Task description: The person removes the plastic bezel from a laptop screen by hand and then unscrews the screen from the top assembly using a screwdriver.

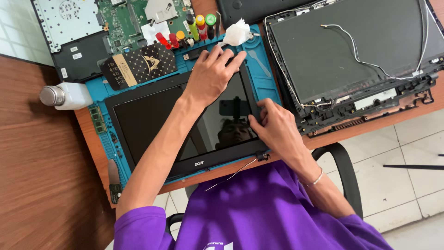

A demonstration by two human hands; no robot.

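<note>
A black laptop screen panel (143, 120) lies face up on a blue work mat (264, 74), its glass reflecting a head and a phone. My left hand (210, 76) lies on the panel's far right corner, fingers spread flat over the top bezel and holding nothing. At the middle of the panel's right edge, the fingertips of my right hand (276, 127) pinch the black bezel. A thin wire (233, 175) trails from the panel's near right hinge over my purple shirt.
A laptop lid shell (351, 51) with loose white cables lies to the right. A green motherboard (132, 21), coloured screwdrivers (200, 24), a white tissue (237, 33) and a black patterned card (138, 65) are at the back. A white bottle (69, 96) stands left, a chair armrest (343, 163) lower right.
</note>
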